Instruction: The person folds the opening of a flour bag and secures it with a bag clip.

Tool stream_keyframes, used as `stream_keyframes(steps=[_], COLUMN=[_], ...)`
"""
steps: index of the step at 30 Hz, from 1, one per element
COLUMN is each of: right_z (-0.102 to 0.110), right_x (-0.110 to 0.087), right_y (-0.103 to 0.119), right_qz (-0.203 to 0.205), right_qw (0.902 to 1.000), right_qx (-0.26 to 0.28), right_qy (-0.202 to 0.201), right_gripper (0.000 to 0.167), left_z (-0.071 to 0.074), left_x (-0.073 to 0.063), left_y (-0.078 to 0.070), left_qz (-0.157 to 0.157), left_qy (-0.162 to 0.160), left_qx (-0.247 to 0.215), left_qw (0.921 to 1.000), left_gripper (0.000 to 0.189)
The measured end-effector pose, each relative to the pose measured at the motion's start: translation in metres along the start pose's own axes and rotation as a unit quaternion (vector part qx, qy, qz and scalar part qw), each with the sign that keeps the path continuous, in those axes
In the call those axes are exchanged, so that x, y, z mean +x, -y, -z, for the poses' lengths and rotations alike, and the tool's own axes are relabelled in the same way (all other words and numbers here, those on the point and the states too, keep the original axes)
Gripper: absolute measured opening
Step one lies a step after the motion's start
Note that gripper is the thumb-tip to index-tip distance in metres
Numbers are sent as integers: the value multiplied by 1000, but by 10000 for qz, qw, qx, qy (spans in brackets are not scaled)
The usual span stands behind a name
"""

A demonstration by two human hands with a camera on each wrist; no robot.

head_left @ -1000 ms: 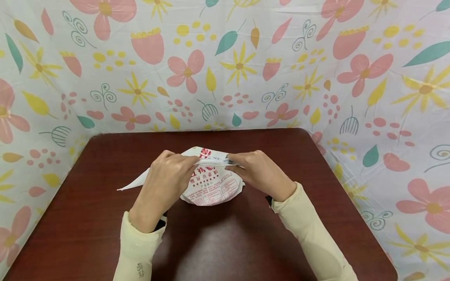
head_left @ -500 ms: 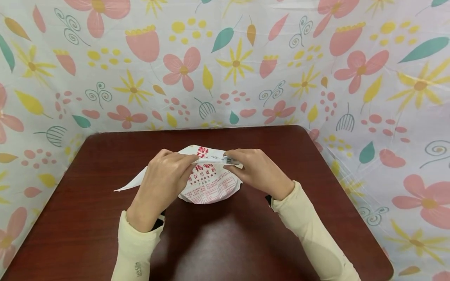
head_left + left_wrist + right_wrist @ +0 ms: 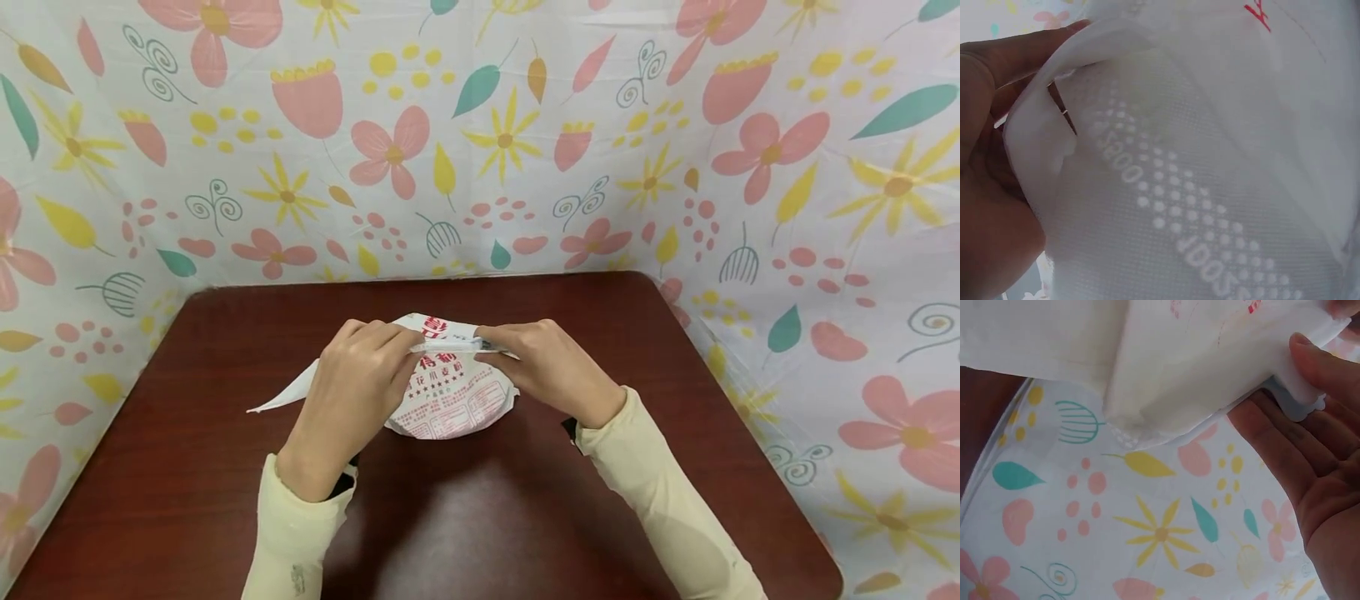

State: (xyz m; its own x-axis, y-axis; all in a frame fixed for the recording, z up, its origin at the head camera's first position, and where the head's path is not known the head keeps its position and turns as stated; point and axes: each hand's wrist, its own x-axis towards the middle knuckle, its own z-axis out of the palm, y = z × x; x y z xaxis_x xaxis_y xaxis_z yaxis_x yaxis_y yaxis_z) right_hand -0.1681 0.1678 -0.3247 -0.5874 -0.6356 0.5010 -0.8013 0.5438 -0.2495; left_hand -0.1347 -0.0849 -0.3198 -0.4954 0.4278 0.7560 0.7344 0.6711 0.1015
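A white flour bag (image 3: 450, 392) with red printing lies over the middle of the table. Both hands hold its top, which is gathered into a narrow flat fold (image 3: 450, 344) between them. My left hand (image 3: 360, 383) pinches the left end of this fold. My right hand (image 3: 551, 362) pinches the right end between thumb and fingers. In the right wrist view, a pale grey-blue edge (image 3: 1300, 406) shows between the right thumb and fingers. White woven bag cloth (image 3: 1166, 187) with embossed dots and digits fills much of the left wrist view, and the left hand (image 3: 997, 156) grips its edge.
A pointed white corner of the bag (image 3: 288, 392) sticks out left of the left hand. The dark red-brown table (image 3: 465, 517) has rounded far corners. A flower-patterned cloth (image 3: 480, 142) hangs behind it and along both sides.
Both hands keep hold of the bag's fold with almost no movement. The whole view shifts slightly, and the printing under the fold shows a little differently.
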Motion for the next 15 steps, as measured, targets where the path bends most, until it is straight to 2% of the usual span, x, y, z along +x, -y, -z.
stream_keyframes(steps=[4,8,11,15], right_z=[-1,-3,-5,-8], right_x=[-1,-4,-7,-11], right_y=[3,3,2,2], right_qz=[111,34,-163,-339], right_qw=[9999,9999,9998,9994], right_qx=[-85,-102,-61,-83], right_qy=[-34,-80,-73,-13], right_gripper=[26,25,26,28], left_z=[0,-1,1,4], left_x=[0,-1,-1,-2], left_y=[0,-1,-2,-6], left_qz=[-41,-77,12,227], left_qy=[-40,-6,162,589], left_qx=[-35,-34,-22,81], left_qw=[10000,10000,9999,9980], left_gripper=[14,14,16,17])
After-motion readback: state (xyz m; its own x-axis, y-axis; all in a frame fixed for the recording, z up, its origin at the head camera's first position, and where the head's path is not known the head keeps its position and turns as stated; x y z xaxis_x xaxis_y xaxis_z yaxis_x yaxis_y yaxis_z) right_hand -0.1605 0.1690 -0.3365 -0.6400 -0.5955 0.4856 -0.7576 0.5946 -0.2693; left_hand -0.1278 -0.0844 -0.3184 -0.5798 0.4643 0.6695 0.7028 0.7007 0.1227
